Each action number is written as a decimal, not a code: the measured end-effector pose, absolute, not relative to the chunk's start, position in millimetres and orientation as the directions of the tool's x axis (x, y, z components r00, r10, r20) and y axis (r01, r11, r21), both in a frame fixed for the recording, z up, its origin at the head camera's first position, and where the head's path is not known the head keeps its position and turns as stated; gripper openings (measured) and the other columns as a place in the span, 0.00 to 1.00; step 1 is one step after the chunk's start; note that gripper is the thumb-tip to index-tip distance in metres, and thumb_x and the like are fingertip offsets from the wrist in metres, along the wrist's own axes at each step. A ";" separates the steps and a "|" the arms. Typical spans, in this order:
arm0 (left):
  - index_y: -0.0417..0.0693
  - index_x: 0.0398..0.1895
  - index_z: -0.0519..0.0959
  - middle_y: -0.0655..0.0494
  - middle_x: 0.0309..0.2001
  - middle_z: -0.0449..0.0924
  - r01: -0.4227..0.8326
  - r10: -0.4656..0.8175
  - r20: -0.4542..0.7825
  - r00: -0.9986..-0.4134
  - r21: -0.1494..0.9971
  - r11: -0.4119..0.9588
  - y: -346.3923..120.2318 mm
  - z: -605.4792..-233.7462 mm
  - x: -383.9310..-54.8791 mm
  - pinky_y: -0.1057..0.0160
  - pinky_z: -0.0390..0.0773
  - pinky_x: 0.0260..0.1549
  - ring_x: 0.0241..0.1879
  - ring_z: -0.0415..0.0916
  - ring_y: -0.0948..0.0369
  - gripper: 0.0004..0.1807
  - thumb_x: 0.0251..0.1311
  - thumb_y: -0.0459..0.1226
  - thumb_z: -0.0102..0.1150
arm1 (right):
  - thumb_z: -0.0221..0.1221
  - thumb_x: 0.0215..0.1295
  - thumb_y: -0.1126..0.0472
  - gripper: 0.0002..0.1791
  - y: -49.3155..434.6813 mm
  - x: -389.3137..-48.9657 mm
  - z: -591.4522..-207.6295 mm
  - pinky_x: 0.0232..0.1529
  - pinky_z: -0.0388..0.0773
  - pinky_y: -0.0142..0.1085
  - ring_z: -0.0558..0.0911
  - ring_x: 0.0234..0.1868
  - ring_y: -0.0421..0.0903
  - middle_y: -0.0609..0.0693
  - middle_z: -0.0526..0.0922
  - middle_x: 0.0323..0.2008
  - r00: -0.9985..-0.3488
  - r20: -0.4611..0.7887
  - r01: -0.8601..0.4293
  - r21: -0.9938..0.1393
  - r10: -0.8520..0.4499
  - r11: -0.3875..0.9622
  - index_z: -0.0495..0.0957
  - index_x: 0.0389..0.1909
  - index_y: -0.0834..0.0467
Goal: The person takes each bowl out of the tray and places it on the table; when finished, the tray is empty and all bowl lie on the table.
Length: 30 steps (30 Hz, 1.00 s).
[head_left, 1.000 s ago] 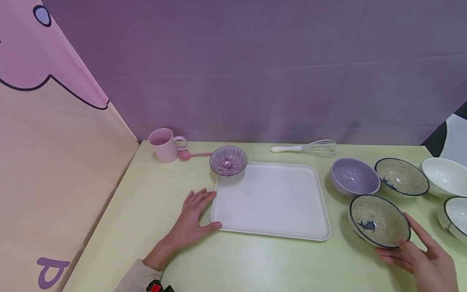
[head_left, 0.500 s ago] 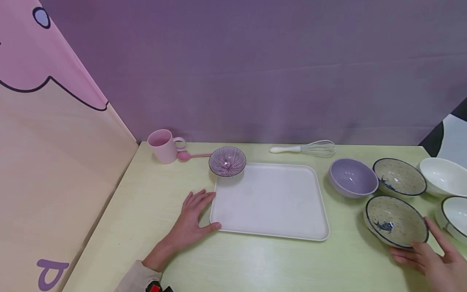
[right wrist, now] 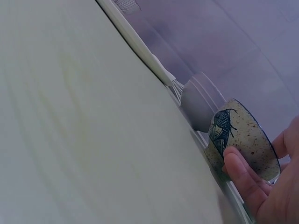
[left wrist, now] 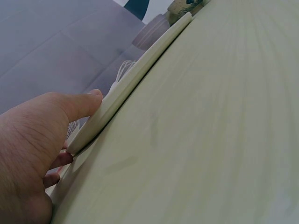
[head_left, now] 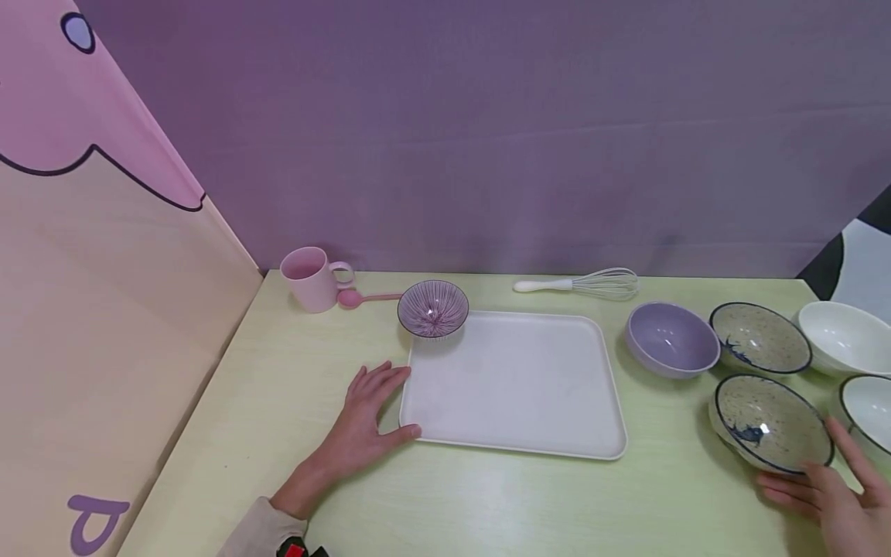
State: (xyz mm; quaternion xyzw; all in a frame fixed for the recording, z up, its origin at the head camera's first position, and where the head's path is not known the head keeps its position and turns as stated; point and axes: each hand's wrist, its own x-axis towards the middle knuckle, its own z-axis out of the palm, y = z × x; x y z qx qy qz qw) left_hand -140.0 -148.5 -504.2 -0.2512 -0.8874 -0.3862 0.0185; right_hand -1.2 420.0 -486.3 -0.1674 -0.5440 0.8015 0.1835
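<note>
My right hand [head_left: 845, 483] grips the near right side of a speckled beige bowl [head_left: 773, 425] with a dark blue rim and a blue fish-like motif. In the right wrist view, fingers press the outside of this bowl [right wrist: 247, 140]; whether its base touches the table I cannot tell. A white rectangular tray [head_left: 515, 387] lies in the middle of the table. At its left end rests my left hand [head_left: 365, 422], fingers extended along the left edge and thumb at the near corner. The left wrist view has the thumb touching the tray's rim [left wrist: 135, 79].
Behind the held bowl stand a purple bowl [head_left: 673, 340], a matching speckled bowl [head_left: 761, 338] and a white bowl [head_left: 845, 336]; a dark-rimmed white bowl [head_left: 870, 410] is beside it. A whisk [head_left: 578, 285], striped bowl [head_left: 433, 309], pink spoon [head_left: 351, 299] and pink mug [head_left: 313, 282] line the back.
The speckled bowl has moved right with my right hand, away from the tray and nearer the dark-rimmed white bowl. My left hand and the tray stay in place.
</note>
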 end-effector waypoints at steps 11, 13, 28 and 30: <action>0.40 0.82 0.71 0.40 0.81 0.70 0.450 0.424 0.225 -0.877 0.694 0.562 -149.0 -505.3 -139.9 0.36 0.38 0.87 0.85 0.57 0.39 0.49 0.62 0.51 0.79 | 0.38 0.86 0.69 0.37 413.9 -13.1 -467.6 0.19 0.87 0.32 0.87 0.15 0.38 0.72 0.89 0.45 -0.665 -0.270 0.195 -0.963 0.696 -0.188 0.58 0.89 0.38; 0.40 0.82 0.71 0.40 0.81 0.70 0.447 0.425 0.220 -0.878 0.695 0.563 -148.9 -504.7 -139.7 0.37 0.37 0.87 0.85 0.56 0.40 0.49 0.62 0.51 0.79 | 0.38 0.87 0.70 0.38 416.2 -11.6 -468.3 0.20 0.88 0.33 0.87 0.16 0.39 0.72 0.89 0.46 -0.691 -0.251 0.151 -0.967 0.678 -0.205 0.56 0.90 0.39; 0.40 0.82 0.71 0.40 0.81 0.70 0.454 0.430 0.224 -0.875 0.689 0.565 -149.3 -504.7 -139.4 0.37 0.37 0.87 0.85 0.56 0.40 0.49 0.61 0.51 0.79 | 0.35 0.88 0.69 0.37 430.8 -7.6 -477.7 0.21 0.87 0.30 0.88 0.19 0.36 0.34 0.85 0.22 -0.735 -0.196 0.059 -0.972 0.649 -0.227 0.53 0.90 0.40; 0.40 0.82 0.71 0.39 0.81 0.70 0.459 0.431 0.230 -0.873 0.686 0.564 -149.2 -505.1 -139.7 0.36 0.38 0.87 0.85 0.56 0.39 0.49 0.62 0.51 0.79 | 0.33 0.87 0.69 0.38 433.0 -6.9 -477.8 0.22 0.88 0.30 0.88 0.19 0.37 0.35 0.85 0.22 -0.752 -0.186 0.045 -0.971 0.632 -0.233 0.52 0.91 0.40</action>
